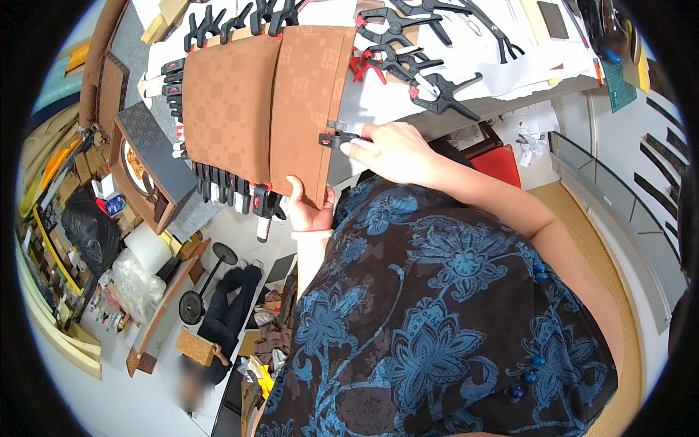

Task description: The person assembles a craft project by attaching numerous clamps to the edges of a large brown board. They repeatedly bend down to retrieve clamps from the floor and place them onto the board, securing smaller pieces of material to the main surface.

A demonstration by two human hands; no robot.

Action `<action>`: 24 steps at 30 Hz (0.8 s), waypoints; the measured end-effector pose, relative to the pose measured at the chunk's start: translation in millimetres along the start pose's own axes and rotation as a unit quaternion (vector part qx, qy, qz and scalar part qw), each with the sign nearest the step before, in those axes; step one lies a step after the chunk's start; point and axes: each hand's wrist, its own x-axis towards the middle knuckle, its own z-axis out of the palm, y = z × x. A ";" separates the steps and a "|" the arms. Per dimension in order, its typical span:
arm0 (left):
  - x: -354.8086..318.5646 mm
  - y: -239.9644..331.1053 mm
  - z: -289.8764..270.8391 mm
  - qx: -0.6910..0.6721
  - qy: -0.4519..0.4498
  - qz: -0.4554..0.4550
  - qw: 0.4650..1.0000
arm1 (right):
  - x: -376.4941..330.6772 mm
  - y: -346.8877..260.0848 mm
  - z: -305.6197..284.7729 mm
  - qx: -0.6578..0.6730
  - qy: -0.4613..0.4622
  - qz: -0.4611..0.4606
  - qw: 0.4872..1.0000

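A brown patterned panel [229,109], covered in fabric or leather, lies at the table's edge with a lighter brown flap [309,95] along its right side. My left hand [312,210] grips the flap's near corner, thumb on top and fingers beneath. At the flap's right edge, my right hand [393,151] is closed round the handles of a black spring clamp [336,140], whose jaws sit on that edge. More black spring clamps [226,186] line the panel's near side, others [172,91] its left side, and several [273,16] its far side.
Loose spring clamps [445,95] and scissors [502,36] lie on the white table at the back right. A grey patterned box [156,131] stands left of the panel. Another person [229,313] sits at lower left holding a brown piece. A red item [496,166] is beneath the table.
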 end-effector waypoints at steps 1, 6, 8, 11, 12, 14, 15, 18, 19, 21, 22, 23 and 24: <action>-0.8 -0.3 -0.9 0.000 -0.002 0.003 1.000 | -3.8 2.6 0.6 0.002 0.005 -0.004 1.000; -5.7 -0.3 14.3 -0.005 0.026 0.006 1.000 | -16.9 18.8 -18.3 0.039 0.070 -0.001 0.997; -12.8 0.0 19.2 0.001 0.028 0.010 1.000 | -7.5 30.0 -22.2 0.051 0.103 -0.034 0.993; -9.6 0.6 14.3 0.020 0.015 0.015 1.000 | 6.9 35.1 -30.8 0.067 0.022 -0.006 0.997; -7.6 0.7 12.9 0.027 0.008 0.017 0.999 | 10.1 37.8 -32.4 0.081 0.009 -0.011 0.997; -9.2 -0.4 17.5 0.030 0.016 0.022 0.999 | 18.1 50.0 -29.3 0.113 -0.012 -0.015 0.993; -10.7 -0.5 20.2 0.033 0.020 0.023 0.999 | 20.1 52.9 -28.7 0.108 -0.025 -0.019 0.994; -9.3 -2.7 17.2 0.032 0.000 0.023 0.999 | 23.0 44.3 -41.2 0.062 -0.121 -0.018 0.991; -8.4 -3.1 15.6 0.021 0.000 0.017 1.000 | 27.3 51.3 -35.3 0.038 -0.120 -0.041 0.991; -5.7 -1.8 14.1 0.005 0.001 0.007 1.000 | 37.4 64.5 -25.7 -0.018 -0.119 -0.097 0.988; -3.8 -2.0 13.5 0.005 0.001 0.003 1.000 | 39.2 70.0 -25.2 -0.046 -0.131 -0.092 0.986; -1.0 -2.7 11.6 0.003 0.003 0.000 1.000 | 39.5 66.7 -26.3 -0.076 -0.145 -0.088 0.983; 1.2 -3.4 9.9 0.001 0.004 -0.003 1.000 | 40.4 63.5 -27.4 -0.105 -0.158 -0.084 0.978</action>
